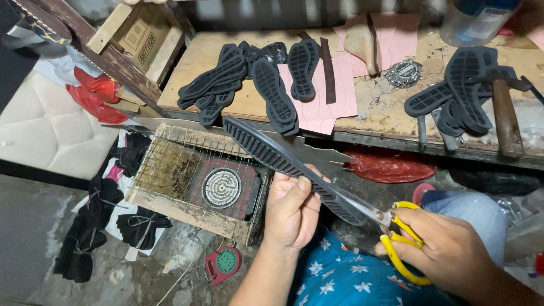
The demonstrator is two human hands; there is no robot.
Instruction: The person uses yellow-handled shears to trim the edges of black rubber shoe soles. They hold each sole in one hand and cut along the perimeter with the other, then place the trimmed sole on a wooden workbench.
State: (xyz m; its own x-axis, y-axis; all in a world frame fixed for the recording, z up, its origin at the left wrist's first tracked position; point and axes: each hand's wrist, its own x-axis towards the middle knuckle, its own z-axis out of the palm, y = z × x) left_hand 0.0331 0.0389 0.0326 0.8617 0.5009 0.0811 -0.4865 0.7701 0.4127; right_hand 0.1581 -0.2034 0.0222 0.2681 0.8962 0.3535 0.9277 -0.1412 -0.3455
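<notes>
head view looks straight down at my two hands over my lap. my left hand (292, 209) is clenched around the near end of a long dark rubber shoe sole (283, 161), thumb pressed on top, so the sole sticks out stiffly up and to the left, tread ribs showing along its edge. i judge it is held level like this so the edge meets the blades squarely. my right hand (447, 249) grips the yellow-handled scissors (391, 226), fingers through the loops, and the metal blades lie against the sole's near edge just beside my left thumb. whether the blades are biting into the rubber or only resting on it i cannot tell; the sole covers most of them.

below the sole sits a small electric heater coil (222, 187) in a wooden frame under a wire grille, on the floor close to my knees. the bench (249, 102) beyond carries two heaps of black soles (272, 85), pink paper patterns (340, 85) and a hammer (504, 113), all well apart from my hands.

my right wrist is cut off by the frame's bottom edge, and the sole's heel end is hidden inside my left palm. the dark scraps on the floor at left are too murky to name.
</notes>
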